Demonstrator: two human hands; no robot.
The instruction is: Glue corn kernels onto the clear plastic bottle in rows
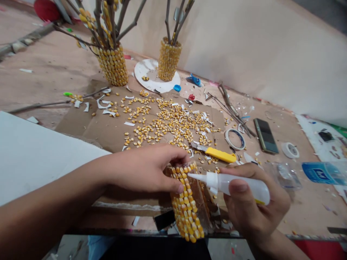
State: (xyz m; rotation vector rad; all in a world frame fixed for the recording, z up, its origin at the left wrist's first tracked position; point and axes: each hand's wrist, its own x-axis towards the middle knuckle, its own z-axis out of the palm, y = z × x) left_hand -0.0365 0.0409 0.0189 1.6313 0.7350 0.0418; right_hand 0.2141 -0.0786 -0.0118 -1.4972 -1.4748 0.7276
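Note:
My left hand (pixel 154 169) grips the top of a cylinder (pixel 187 206) partly covered with rows of yellow corn kernels; a bare brownish strip shows along its right side. In my right hand (pixel 255 206) is a white glue bottle (pixel 244 186) with a pointed nozzle, held on its side. The nozzle tip is at the upper kernels, close to the bare strip; whether it touches cannot be made out. Loose corn kernels (pixel 173 121) lie scattered on the cardboard (pixel 114 133) beyond my hands. A yellow utility knife (pixel 221 154) rests just behind the bottle.
Two kernel-covered vases with twigs stand at the back, one (pixel 112 66) left and one (pixel 169 59) on a white disc (pixel 141 77). To the right are a tape roll (pixel 227 139), a phone (pixel 266 135) and a plastic bottle (pixel 322 172). A white sheet (pixel 35 155) covers the left.

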